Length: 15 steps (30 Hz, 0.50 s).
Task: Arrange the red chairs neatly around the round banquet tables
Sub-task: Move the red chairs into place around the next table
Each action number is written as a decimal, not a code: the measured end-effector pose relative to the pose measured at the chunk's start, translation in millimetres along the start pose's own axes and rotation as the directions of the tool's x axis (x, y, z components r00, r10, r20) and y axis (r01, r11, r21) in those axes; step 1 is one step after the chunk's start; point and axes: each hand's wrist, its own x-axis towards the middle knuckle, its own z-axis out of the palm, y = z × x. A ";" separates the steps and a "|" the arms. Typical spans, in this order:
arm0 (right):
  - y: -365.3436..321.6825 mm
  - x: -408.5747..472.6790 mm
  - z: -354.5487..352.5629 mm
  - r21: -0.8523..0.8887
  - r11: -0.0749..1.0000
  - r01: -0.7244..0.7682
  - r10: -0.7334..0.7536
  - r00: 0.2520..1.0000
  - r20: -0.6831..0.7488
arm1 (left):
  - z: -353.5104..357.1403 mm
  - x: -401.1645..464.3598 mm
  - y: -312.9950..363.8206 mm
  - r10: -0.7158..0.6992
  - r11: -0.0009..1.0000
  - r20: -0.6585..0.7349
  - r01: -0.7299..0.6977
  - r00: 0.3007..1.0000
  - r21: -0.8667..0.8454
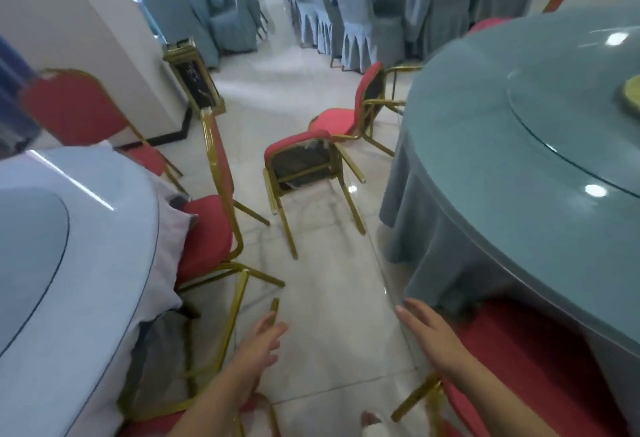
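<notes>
Tables are flanking the aisle: the teal table is sitting right of the tipped chair, the pale table left. The person is reaching toward that chair; left hand and right hand are spread, holding nothing. Righting it by the frame should be steadier.

**Colours and Patterns in View**

You faced red chairs with gold frames; the tipped one showed a dark underside. The round table on your right wore a plain teal cloth, and the table on your left a white cloth. The covered chairs beyond were pale blue-grey. The floor was glossy off-white tile.
</notes>
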 end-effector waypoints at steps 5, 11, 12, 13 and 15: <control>-56.8 81.4 21.6 -0.082 0.997 0.008 0.001 0.994 0.108 | -43.9 51.9 37.7 -0.006 0.998 -0.080 0.001 0.997 -0.059; -111.5 177.9 53.9 -0.157 0.988 -0.002 0.018 0.995 0.098 | -75.4 142.2 94.1 -0.044 0.993 -0.031 0.041 0.999 -0.114; -120.9 189.5 59.7 -0.171 0.985 -0.014 0.028 0.996 0.080 | -79.4 158.9 105.0 -0.024 0.994 -0.010 0.023 1.000 -0.104; -130.4 200.6 65.1 -0.173 0.984 -0.029 0.040 0.997 0.063 | -82.3 175.0 118.3 -0.004 0.996 0.012 0.005 1.000 -0.093; -151.4 218.9 74.8 -0.165 0.984 -0.065 0.071 0.997 0.035 | -86.9 201.9 147.6 0.017 0.994 0.055 -0.011 0.998 -0.107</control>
